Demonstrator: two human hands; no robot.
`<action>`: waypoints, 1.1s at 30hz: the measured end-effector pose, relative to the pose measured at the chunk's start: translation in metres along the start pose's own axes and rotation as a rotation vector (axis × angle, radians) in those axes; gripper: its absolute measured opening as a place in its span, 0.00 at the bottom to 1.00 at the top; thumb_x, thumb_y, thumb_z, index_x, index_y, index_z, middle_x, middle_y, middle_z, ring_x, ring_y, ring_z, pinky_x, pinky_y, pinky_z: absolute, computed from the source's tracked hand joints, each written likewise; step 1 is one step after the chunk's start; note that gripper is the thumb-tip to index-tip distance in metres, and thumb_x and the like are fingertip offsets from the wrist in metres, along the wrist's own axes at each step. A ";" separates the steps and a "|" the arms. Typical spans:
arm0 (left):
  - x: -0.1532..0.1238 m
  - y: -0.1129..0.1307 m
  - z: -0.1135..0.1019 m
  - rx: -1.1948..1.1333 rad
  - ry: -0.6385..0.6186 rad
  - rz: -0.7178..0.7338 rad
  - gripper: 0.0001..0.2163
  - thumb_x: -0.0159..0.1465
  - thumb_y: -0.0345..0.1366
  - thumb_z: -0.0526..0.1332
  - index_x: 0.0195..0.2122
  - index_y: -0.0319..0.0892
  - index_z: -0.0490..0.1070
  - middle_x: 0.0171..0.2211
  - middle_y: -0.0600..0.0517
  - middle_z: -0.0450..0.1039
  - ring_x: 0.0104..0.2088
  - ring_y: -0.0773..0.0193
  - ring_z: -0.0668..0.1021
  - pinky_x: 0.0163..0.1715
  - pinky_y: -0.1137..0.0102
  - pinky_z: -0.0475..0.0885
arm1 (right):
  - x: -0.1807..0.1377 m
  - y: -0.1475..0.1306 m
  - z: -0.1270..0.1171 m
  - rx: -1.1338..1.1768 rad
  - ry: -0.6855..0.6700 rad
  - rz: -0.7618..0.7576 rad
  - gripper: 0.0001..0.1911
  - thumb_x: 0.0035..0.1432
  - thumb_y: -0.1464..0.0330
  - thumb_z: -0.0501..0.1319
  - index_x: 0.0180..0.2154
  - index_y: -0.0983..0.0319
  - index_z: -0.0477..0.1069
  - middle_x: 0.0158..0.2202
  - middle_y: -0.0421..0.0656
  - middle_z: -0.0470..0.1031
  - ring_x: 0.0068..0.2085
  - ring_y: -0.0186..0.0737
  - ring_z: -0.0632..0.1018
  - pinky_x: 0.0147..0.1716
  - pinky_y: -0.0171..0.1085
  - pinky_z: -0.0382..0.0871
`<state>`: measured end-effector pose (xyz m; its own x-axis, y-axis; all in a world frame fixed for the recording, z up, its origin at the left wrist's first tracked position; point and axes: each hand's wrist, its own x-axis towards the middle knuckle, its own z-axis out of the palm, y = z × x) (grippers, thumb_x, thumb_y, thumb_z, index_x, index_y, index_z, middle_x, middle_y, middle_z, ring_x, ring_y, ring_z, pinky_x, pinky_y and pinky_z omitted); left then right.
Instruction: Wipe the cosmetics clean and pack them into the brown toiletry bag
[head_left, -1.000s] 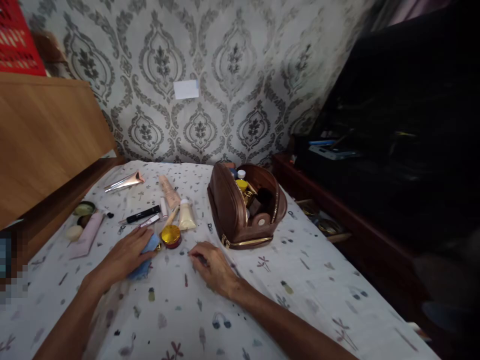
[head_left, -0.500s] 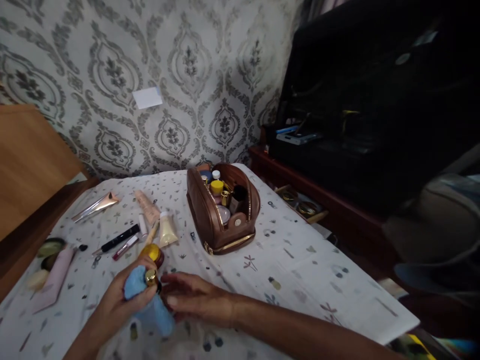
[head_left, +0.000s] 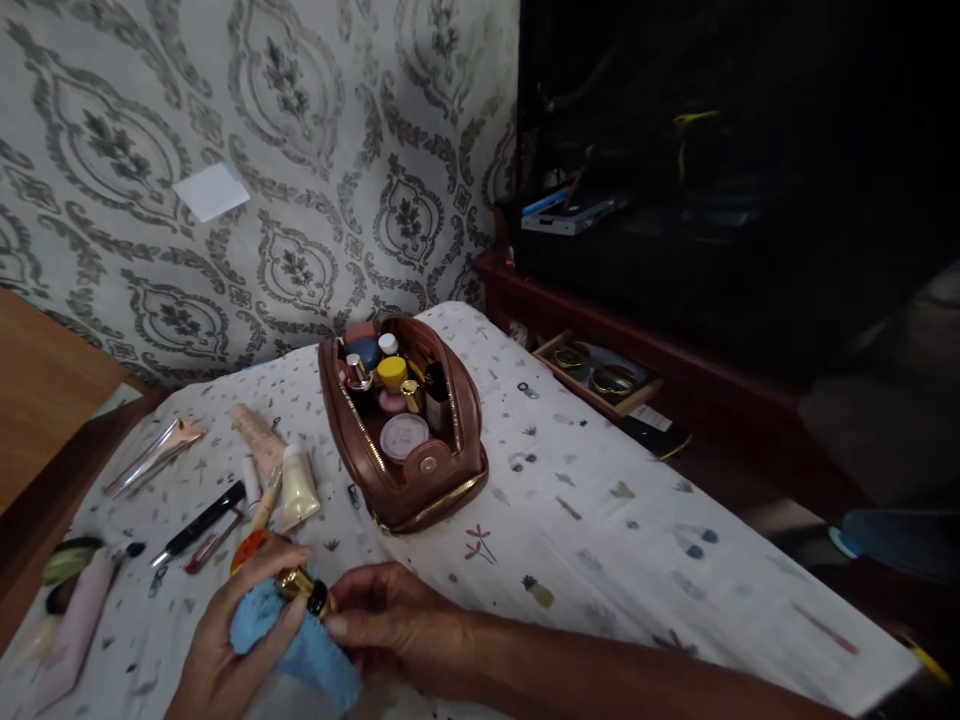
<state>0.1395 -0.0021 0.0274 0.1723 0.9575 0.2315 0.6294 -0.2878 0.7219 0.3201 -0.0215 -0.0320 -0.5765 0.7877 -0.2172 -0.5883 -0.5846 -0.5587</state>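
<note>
My left hand (head_left: 251,625) is closed around a light blue cloth (head_left: 319,665) and a small gold-and-black cosmetic tube (head_left: 298,585), whose exact kind I cannot make out. The fingertips of my right hand (head_left: 401,620) are pinched together at the tube's black end. Just beyond my left hand lies a round orange-yellow jar (head_left: 247,548), partly covered by the fingers. Past both hands stands an unzipped brown makeup bag (head_left: 409,500). Inside it are a yellow-lidded jar (head_left: 392,373), a gold-capped bottle (head_left: 412,396), a round pale lilac compact (head_left: 404,437) and several other cosmetics.
On the left of the patterned cloth lie a cream tube (head_left: 298,488), a peach tube (head_left: 257,436), a black pencil-like tube (head_left: 199,522), a lip gloss (head_left: 214,540), a rose-gold tube (head_left: 156,455) and a pink tube (head_left: 79,625). An open drawer (head_left: 600,375) juts out at right.
The gold-and-black tube has tilted, showing more of its side. My right fingertips have closed in on its black end. The view has shifted, bringing more of the bag's inside into sight.
</note>
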 end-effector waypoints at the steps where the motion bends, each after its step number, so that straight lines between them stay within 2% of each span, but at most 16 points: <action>1: 0.000 0.002 0.001 0.007 0.005 0.011 0.13 0.59 0.48 0.65 0.41 0.49 0.76 0.44 0.49 0.77 0.45 0.50 0.79 0.43 0.62 0.76 | 0.000 0.000 0.000 0.009 -0.007 -0.011 0.32 0.28 0.53 0.80 0.32 0.63 0.71 0.23 0.32 0.72 0.21 0.25 0.69 0.23 0.30 0.60; 4: 0.003 0.005 0.005 0.018 0.024 0.055 0.11 0.60 0.49 0.64 0.36 0.48 0.74 0.37 0.50 0.77 0.35 0.55 0.79 0.34 0.66 0.76 | -0.001 -0.001 0.001 0.051 -0.039 -0.037 0.33 0.29 0.50 0.78 0.31 0.61 0.67 0.23 0.33 0.74 0.23 0.29 0.72 0.25 0.32 0.63; 8: 0.008 0.002 0.004 0.098 0.053 0.095 0.12 0.61 0.50 0.61 0.32 0.47 0.73 0.29 0.52 0.75 0.27 0.60 0.75 0.30 0.68 0.72 | 0.001 -0.004 -0.001 0.028 -0.063 -0.021 0.34 0.33 0.47 0.76 0.33 0.61 0.65 0.23 0.36 0.76 0.21 0.30 0.73 0.23 0.31 0.61; 11: 0.012 0.002 -0.001 0.136 0.021 0.146 0.12 0.62 0.48 0.61 0.28 0.46 0.72 0.23 0.54 0.71 0.23 0.62 0.71 0.26 0.70 0.68 | 0.001 -0.005 0.000 -0.004 0.016 -0.064 0.34 0.34 0.47 0.76 0.34 0.61 0.65 0.21 0.34 0.74 0.19 0.28 0.70 0.20 0.30 0.56; 14: 0.015 0.008 -0.006 0.089 -0.047 0.152 0.15 0.64 0.44 0.59 0.22 0.45 0.64 0.18 0.57 0.61 0.21 0.65 0.66 0.24 0.71 0.63 | -0.001 -0.006 0.002 -0.060 0.096 -0.141 0.33 0.34 0.48 0.76 0.34 0.61 0.67 0.20 0.32 0.72 0.18 0.26 0.67 0.19 0.30 0.54; 17: 0.015 0.013 -0.006 -0.041 -0.102 0.083 0.18 0.66 0.44 0.58 0.21 0.45 0.57 0.19 0.58 0.56 0.21 0.67 0.63 0.24 0.72 0.62 | -0.001 -0.004 0.004 -0.166 0.141 -0.220 0.31 0.35 0.47 0.75 0.31 0.61 0.68 0.20 0.32 0.70 0.18 0.25 0.64 0.18 0.30 0.54; 19: 0.014 0.012 -0.003 -0.142 -0.109 0.001 0.19 0.65 0.46 0.59 0.21 0.44 0.57 0.20 0.58 0.55 0.22 0.67 0.63 0.24 0.73 0.62 | -0.001 -0.003 0.004 -0.240 0.159 -0.283 0.29 0.37 0.47 0.75 0.30 0.61 0.68 0.21 0.32 0.69 0.18 0.25 0.64 0.18 0.30 0.56; 23: 0.010 0.005 0.005 -0.317 -0.041 -0.254 0.15 0.60 0.49 0.64 0.27 0.42 0.66 0.23 0.57 0.63 0.26 0.67 0.68 0.26 0.74 0.65 | -0.002 -0.003 0.002 -0.412 0.187 -0.498 0.24 0.42 0.51 0.74 0.32 0.61 0.72 0.27 0.35 0.74 0.28 0.31 0.72 0.31 0.33 0.68; 26: 0.007 0.004 0.012 -0.473 0.005 -0.403 0.15 0.56 0.48 0.67 0.29 0.41 0.70 0.25 0.57 0.67 0.27 0.68 0.70 0.27 0.75 0.67 | -0.004 -0.005 0.001 -0.550 0.198 -0.624 0.19 0.46 0.56 0.73 0.36 0.59 0.74 0.33 0.38 0.77 0.35 0.36 0.76 0.39 0.37 0.70; 29: 0.006 0.007 0.015 -0.638 0.044 -0.479 0.16 0.50 0.47 0.70 0.28 0.40 0.71 0.25 0.57 0.68 0.26 0.69 0.70 0.27 0.76 0.67 | -0.007 -0.005 0.002 -0.705 0.199 -0.679 0.16 0.51 0.58 0.71 0.38 0.59 0.75 0.33 0.40 0.77 0.35 0.37 0.76 0.37 0.37 0.71; 33: 0.005 0.006 0.016 -0.820 -0.007 -0.495 0.18 0.45 0.47 0.73 0.25 0.40 0.70 0.23 0.58 0.66 0.23 0.71 0.68 0.24 0.76 0.65 | -0.008 -0.003 -0.001 -0.879 0.230 -0.731 0.14 0.54 0.57 0.69 0.38 0.59 0.76 0.32 0.41 0.77 0.33 0.38 0.75 0.33 0.35 0.70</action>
<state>0.1565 0.0016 0.0229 0.0351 0.9739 -0.2243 -0.0938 0.2267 0.9694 0.3272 -0.0264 -0.0296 -0.0933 0.9504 0.2966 -0.0906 0.2885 -0.9532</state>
